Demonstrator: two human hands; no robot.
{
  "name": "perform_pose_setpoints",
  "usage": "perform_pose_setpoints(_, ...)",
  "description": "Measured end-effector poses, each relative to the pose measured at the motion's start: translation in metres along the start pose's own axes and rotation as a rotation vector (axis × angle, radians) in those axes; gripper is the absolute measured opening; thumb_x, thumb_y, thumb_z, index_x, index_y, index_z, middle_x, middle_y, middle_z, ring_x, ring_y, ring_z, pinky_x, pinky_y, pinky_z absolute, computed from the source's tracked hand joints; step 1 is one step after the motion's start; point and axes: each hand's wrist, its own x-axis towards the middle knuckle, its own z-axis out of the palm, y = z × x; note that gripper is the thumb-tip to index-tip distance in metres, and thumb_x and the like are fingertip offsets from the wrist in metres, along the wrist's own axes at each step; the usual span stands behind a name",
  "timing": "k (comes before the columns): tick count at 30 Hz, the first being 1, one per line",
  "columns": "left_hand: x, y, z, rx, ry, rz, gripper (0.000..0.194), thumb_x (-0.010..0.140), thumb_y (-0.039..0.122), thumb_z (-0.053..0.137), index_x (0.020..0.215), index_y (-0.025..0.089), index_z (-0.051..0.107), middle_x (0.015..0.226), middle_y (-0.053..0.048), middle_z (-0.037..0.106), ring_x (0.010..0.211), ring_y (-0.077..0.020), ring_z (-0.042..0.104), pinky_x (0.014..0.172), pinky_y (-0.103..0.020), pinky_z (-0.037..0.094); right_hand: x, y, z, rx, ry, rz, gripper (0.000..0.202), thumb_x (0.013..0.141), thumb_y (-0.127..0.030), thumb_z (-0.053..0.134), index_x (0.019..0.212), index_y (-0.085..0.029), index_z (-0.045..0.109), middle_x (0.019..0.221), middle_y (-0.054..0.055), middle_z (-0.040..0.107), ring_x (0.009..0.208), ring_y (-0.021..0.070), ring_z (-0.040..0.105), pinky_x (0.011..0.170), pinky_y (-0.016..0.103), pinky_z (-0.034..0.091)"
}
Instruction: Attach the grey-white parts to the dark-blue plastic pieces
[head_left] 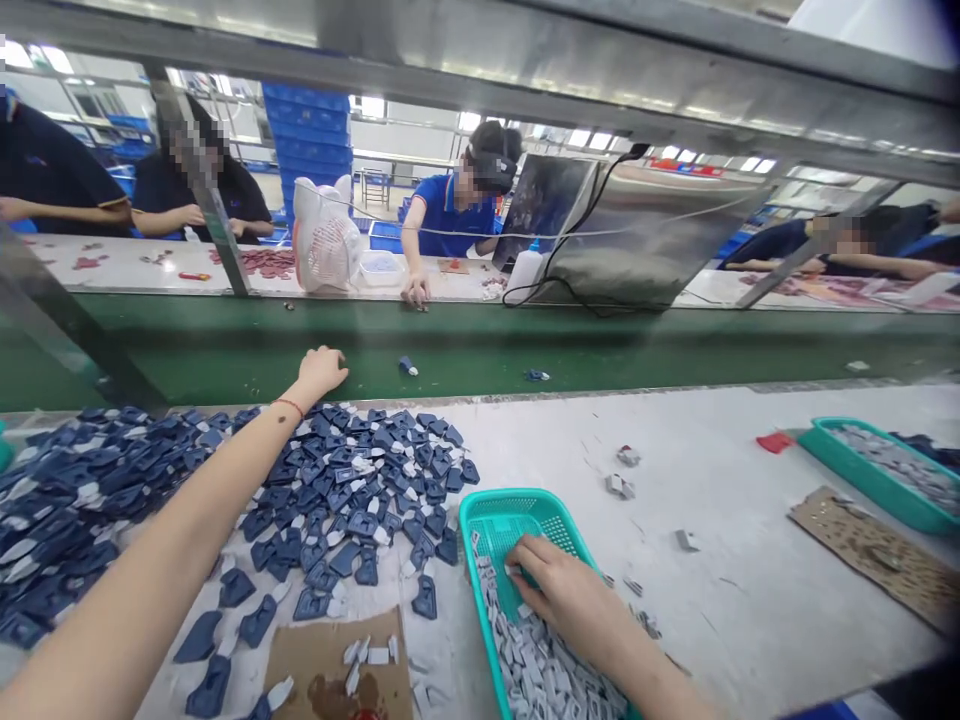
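My left hand reaches over the green conveyor belt, its fingers curled down; whatever they hold, if anything, is hidden. Close by, beyond the bench edge, a dark blue piece with a white end lies on the belt. Below my left forearm spreads a large pile of dark blue plastic parts with white bits among them. My right hand is inside the turquoise basket, fingers bent and pinched at a small grey piece. Small grey plastic parts cover the basket's near end.
Brown cardboard with a few white pieces lies in front. At right are another turquoise basket, a second cardboard sheet and a red scrap. Metal posts rise beyond the bench. Several people work across the belt, one person's hand at its edge.
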Motion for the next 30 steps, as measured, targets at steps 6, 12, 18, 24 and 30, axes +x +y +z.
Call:
perform_pose_setpoints(6, 0.038, 0.057, 0.034, -0.087, -0.084, 0.287, 0.037, 0.091, 0.03, 0.058, 0.126, 0.018, 0.055, 0.133, -0.012, 0.053, 0.114, -0.0265, 0.056, 0.094, -0.049, 0.048, -0.005, -0.001, 0.003, 0.084, 0.085, 0.058, 0.016, 0.09, -0.009, 0.047, 0.088, -0.021, 0.058, 0.086, 0.005, 0.064, 0.079, 0.0228, 0.065, 0.066, 0.035, 0.052)
perform_pose_setpoints(12, 0.041, 0.065, 0.037, -0.448, -0.123, 0.184, 0.032, 0.091, 0.031, 0.057, 0.12, 0.016, 0.058, 0.122, -0.01, 0.059, 0.103, -0.023, 0.061, 0.086, -0.044, 0.053, -0.025, -0.014, 0.005, 0.384, 0.26, 0.204, 0.012, 0.094, -0.022, 0.046, 0.092, -0.022, 0.057, 0.09, 0.005, 0.064, 0.083, 0.0201, 0.063, 0.071, 0.032, 0.053)
perform_pose_setpoints(18, -0.019, 0.049, -0.004, -1.023, -0.023, -0.019, 0.025, 0.093, 0.025, 0.054, 0.115, 0.012, 0.058, 0.106, -0.009, 0.064, 0.085, -0.0168, 0.064, 0.073, -0.034, 0.056, -0.037, -0.046, 0.006, 0.609, 0.468, 0.295, 0.01, 0.09, -0.03, 0.057, 0.09, -0.023, 0.063, 0.088, 0.004, 0.068, 0.078, 0.0185, 0.065, 0.07, 0.028, 0.053)
perform_pose_setpoints(24, -0.145, 0.036, -0.053, -1.396, 0.051, -0.148, 0.018, 0.091, 0.017, 0.051, 0.099, 0.011, 0.066, 0.097, -0.009, 0.07, 0.068, -0.0074, 0.062, 0.064, -0.018, 0.051, -0.038, -0.1, 0.003, 0.664, 0.469, 0.194, 0.007, 0.089, -0.026, 0.059, 0.092, -0.023, 0.064, 0.089, 0.003, 0.069, 0.08, 0.0175, 0.066, 0.071, 0.026, 0.052)
perform_pose_setpoints(30, -0.287, 0.03, -0.046, -1.438, 0.002, -0.23, 0.02, 0.079, 0.021, 0.069, 0.098, 0.016, 0.071, 0.102, -0.005, 0.071, 0.08, -0.013, 0.067, 0.068, -0.019, 0.055, -0.042, -0.152, 0.016, 0.574, 0.336, 0.01, 0.008, 0.091, -0.018, 0.056, 0.096, -0.021, 0.059, 0.094, 0.005, 0.066, 0.09, 0.0178, 0.063, 0.078, 0.028, 0.05)
